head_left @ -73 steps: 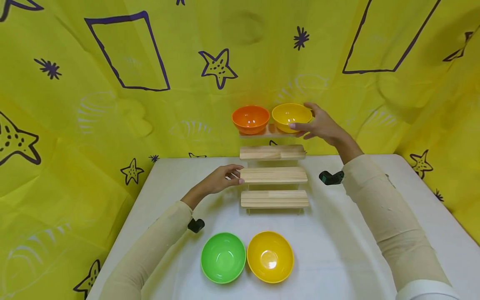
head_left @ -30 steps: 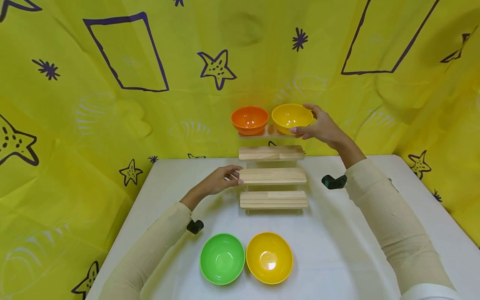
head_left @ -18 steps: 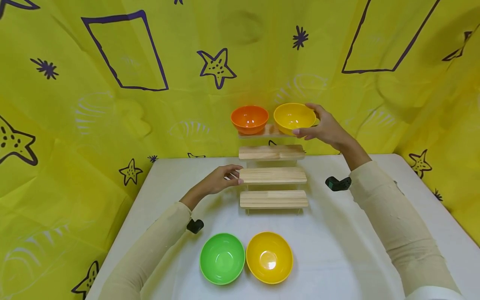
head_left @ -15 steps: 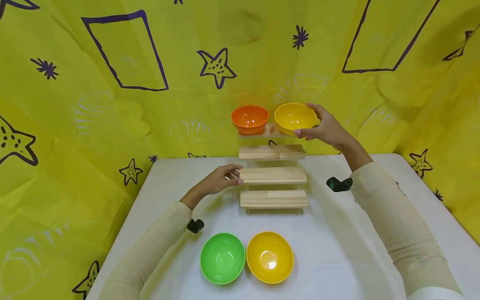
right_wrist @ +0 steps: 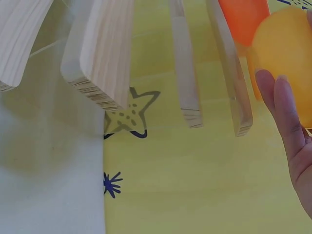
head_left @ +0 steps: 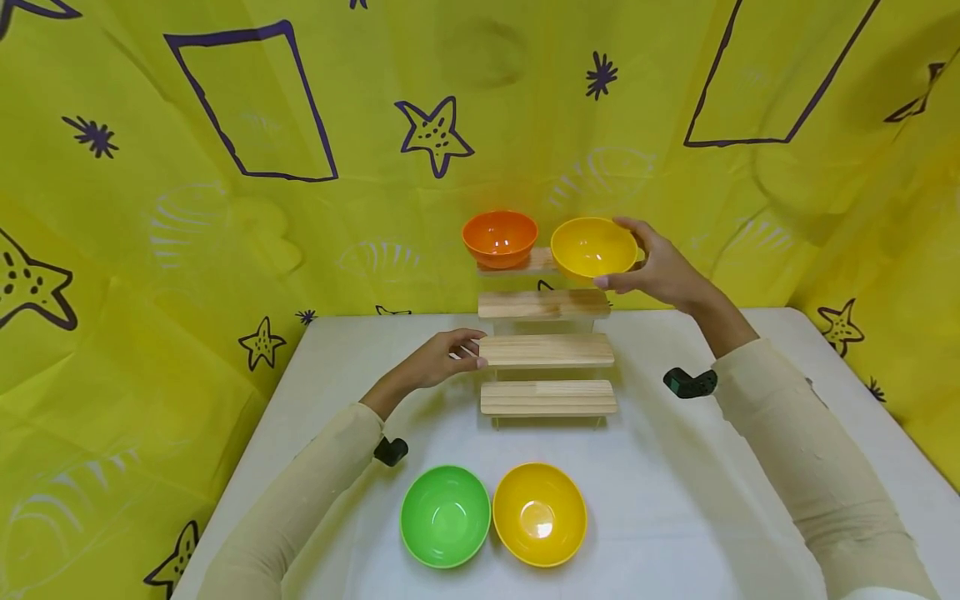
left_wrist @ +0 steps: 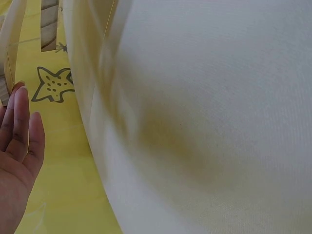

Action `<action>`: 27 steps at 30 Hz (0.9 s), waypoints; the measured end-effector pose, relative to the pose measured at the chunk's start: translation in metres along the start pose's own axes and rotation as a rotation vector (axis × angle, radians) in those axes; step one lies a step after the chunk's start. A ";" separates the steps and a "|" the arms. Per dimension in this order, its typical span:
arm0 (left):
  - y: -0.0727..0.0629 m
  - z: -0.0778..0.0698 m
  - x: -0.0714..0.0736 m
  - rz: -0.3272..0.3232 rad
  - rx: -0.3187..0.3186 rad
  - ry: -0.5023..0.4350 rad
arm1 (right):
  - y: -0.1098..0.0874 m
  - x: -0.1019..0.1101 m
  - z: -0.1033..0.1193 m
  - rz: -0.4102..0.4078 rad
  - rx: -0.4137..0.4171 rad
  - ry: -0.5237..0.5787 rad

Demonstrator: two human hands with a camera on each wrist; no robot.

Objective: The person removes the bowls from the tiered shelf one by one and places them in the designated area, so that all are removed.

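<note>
Head view: right hand point(head_left: 663, 268) holds 1 yellow bowl point(head_left: 592, 248) beside 1 orange bowl point(head_left: 500, 239).

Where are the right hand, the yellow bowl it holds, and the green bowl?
Right hand point(head_left: 663, 268), head view: back of the hand.
Held yellow bowl point(head_left: 594, 247), head view: its inside.
Green bowl point(head_left: 446, 517), head view: inside bottom.

1. A small, curtained-off table booth that looks staged for recording; which kind of building holds it cannot be told.
2. Creased yellow sheeting printed with purple starfish point(head_left: 525, 108) walls the back and both sides.
3. A plain white worktop point(head_left: 645, 517) fills the space between, bearing a pale wooden four-tier stand point(head_left: 547, 351).
4. Small black camera-like devices point(head_left: 691, 383) sit at the cuffs of both beige sleeves point(head_left: 798, 454).
</note>
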State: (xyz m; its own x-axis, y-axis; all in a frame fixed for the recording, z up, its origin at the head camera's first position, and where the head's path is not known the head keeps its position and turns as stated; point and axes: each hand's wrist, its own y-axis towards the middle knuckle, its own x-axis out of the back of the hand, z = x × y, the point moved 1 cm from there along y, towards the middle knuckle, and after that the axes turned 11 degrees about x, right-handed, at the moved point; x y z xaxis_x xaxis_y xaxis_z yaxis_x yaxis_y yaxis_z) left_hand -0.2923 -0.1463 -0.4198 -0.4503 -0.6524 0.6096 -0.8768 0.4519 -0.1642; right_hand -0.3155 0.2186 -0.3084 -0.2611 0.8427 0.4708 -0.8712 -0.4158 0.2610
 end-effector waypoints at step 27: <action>0.000 0.001 -0.001 -0.004 0.001 0.006 | -0.040 -0.013 0.000 0.036 0.035 0.028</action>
State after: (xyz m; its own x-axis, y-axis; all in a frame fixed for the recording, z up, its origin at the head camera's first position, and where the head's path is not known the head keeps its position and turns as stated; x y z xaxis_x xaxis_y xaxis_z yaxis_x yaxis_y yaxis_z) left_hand -0.2925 -0.1466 -0.4210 -0.4459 -0.6501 0.6152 -0.8788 0.4485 -0.1630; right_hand -0.2773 0.2245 -0.3246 -0.3036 0.8362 0.4567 -0.8464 -0.4568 0.2738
